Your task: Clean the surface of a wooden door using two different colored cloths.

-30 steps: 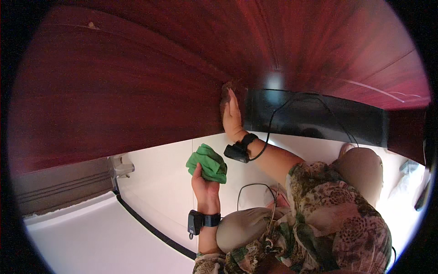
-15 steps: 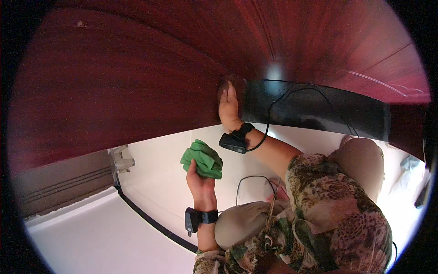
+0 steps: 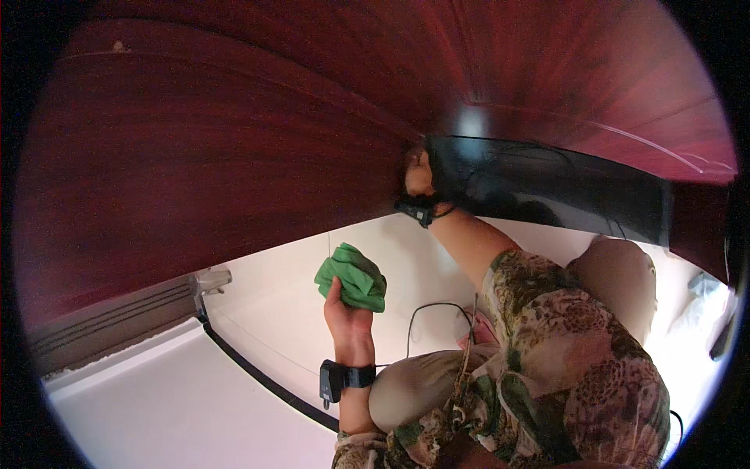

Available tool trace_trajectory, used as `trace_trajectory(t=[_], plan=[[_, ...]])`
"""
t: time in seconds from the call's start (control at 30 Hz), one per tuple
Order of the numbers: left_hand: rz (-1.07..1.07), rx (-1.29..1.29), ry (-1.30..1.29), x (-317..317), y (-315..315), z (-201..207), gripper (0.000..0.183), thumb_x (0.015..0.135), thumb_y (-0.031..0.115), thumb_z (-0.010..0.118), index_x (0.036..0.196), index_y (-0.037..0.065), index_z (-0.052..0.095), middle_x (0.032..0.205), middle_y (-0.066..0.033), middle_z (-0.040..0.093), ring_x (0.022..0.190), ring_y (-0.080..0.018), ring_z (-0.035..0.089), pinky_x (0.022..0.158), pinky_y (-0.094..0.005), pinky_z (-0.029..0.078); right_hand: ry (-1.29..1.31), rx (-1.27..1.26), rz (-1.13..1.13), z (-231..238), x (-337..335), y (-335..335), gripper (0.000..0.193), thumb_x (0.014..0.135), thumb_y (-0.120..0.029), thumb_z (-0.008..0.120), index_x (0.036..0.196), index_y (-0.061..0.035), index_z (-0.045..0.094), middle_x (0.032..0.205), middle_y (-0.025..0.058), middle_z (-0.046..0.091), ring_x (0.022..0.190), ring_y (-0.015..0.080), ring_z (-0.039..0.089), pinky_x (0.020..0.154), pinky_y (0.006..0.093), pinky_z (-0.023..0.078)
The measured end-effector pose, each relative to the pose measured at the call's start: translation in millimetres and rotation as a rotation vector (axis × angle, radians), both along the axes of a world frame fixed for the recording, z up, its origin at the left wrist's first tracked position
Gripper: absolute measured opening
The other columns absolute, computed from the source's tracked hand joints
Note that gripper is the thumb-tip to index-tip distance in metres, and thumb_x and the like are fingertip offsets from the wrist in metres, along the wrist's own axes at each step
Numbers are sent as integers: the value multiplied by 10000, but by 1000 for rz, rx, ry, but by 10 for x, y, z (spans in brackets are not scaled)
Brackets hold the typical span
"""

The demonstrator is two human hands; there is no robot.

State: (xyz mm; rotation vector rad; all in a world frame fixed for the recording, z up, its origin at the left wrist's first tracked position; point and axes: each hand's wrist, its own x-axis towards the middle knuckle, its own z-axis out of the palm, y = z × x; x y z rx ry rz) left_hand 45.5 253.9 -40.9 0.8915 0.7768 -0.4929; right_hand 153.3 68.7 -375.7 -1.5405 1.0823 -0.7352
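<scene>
A folded green cloth [image 3: 353, 275] rests in my left hand [image 3: 348, 322], thumb on top of it, held above the pale floor. Further off, my right hand [image 3: 419, 173] reaches into the corner where a dark red wood-grain panel [image 3: 219, 156] meets a glossy black panel [image 3: 547, 186]. Shadow and blur obscure its fingers there, so I cannot make out whether they are curled round anything. Black straps with small boxes sit on both wrists, one wrist box [image 3: 331, 380] on the left and another wrist box [image 3: 420, 211] on the right.
At lower left stands a white panel [image 3: 180, 399] with a black edge strip. A pale bracket-like piece [image 3: 212, 280] sits beside it. A thin black cable [image 3: 432, 306] loops near my knee. At the far right lies a whitish plastic bag [image 3: 698, 306].
My right hand has moved slightly right and turned, its flat, upward-pointing fingers now lost in shadow. My left hand with the green cloth has barely shifted.
</scene>
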Motion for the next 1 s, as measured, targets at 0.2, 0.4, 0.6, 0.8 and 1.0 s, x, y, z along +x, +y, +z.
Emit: trace_trajectory(t=[0.2,0.4,0.6,0.8,1.0], plan=[[100,57,-31,33,300,198,399,925,214,430,1293,65,397,1262,-142,473,1157,-335,465,978,-555,350,91,317,51,722,151,409,352,952,-209,363,1231,-10,443,1145,187,533,1028,322,521,884,370,403],[75,8,-60,39,269,139,391,925,212,430,1286,63,407,1263,-138,481,1154,-334,469,978,-547,349,-176,460,159,2224,67,464,425,956,-193,360,1341,-16,330,1299,220,446,1191,327,449,980,343,351],[48,75,-53,43,251,223,385,941,202,399,1298,60,390,1269,-131,479,1164,-308,466,997,-497,349,-505,-181,406,3353,-133,563,522,883,3,385,1387,-26,250,1440,213,232,1331,341,257,1081,376,238],[50,71,-39,15,208,211,384,925,219,444,1280,76,419,1257,-126,488,1156,-319,468,983,-540,352,-349,-113,313,2799,-30,280,539,883,22,368,1396,-19,208,1462,189,185,1348,330,208,1103,381,204],[36,44,-67,26,408,169,390,921,216,452,1283,74,412,1256,-129,487,1157,-322,468,985,-544,350,-273,-17,210,2237,108,433,492,916,-5,311,1396,3,207,1424,205,278,1315,318,286,1082,337,228]])
